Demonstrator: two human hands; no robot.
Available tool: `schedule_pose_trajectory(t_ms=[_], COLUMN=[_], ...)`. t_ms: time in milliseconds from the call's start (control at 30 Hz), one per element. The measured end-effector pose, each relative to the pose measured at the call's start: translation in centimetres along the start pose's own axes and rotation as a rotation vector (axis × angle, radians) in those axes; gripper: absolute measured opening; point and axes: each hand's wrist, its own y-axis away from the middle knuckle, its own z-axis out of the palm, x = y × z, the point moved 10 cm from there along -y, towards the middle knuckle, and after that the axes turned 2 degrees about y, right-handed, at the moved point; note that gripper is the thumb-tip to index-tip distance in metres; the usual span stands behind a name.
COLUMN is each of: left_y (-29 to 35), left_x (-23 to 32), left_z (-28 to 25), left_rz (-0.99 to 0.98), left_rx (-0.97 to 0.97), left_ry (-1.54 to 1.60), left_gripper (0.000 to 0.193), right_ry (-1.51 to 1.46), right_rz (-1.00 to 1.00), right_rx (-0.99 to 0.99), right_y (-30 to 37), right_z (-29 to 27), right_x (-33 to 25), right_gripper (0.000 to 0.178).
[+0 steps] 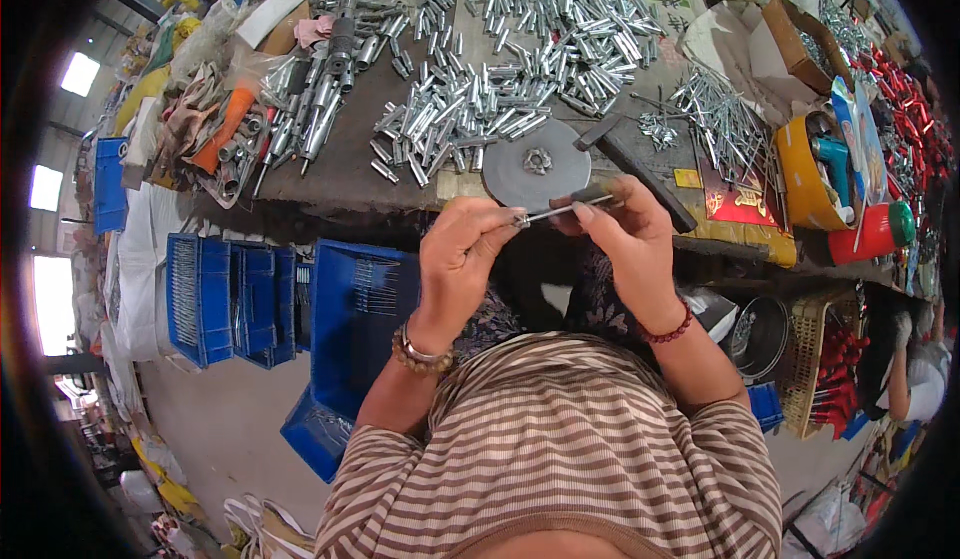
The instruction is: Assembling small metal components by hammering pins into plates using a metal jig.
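Observation:
Just above the table's front edge, both my hands hold a thin metal rod nearly level. My left hand pinches its left end, where a small metal piece sits between thumb and finger. My right hand grips the rod's other end, with the thumb along it. A dark strip shows by the right fingertips; its kind I cannot make out. Right behind my hands lies a grey round disc with a small metal ring piece on its middle. A hammer rests beside the disc, close to my right hand.
Short shiny metal tubes cover the table's far middle. Thin rods are heaped at right, near a yellow container and a red jar. Long tools lie at left. Blue bins with rods stand below, left.

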Motion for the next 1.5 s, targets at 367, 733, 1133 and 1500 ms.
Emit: schedule_pose_trajectory(t_ms=[367, 733, 1133, 1500], left_y=[-3.2, -3.4, -3.6, -3.6], left_x=[-2.8, -3.5, -4.6, -4.9], left_z=[1.2, 0.7, 0.2, 0.4], left_rz=[0.069, 0.063, 0.043, 0.008], left_rx=[-0.102, -0.088, -0.162, -0.188], left_ry=[-0.283, -0.364, -0.226, -0.193], left_gripper=[0.011, 0.011, 0.01, 0.011], right_ry=[1.161, 1.436, 1.212, 1.589], right_rz=[-0.546, -0.69, -0.476, -0.584], right_rx=[-0.127, 0.061, -0.045, -0.142], right_y=[-4.1, -1.9, -0.3, 0.3], right_z=[0.8, -0.9, -0.4, 3.3], right_x=[-3.1, -5.5, -5.7, -3.2], right_gripper=[0.017, 0.033, 0.032, 0.025])
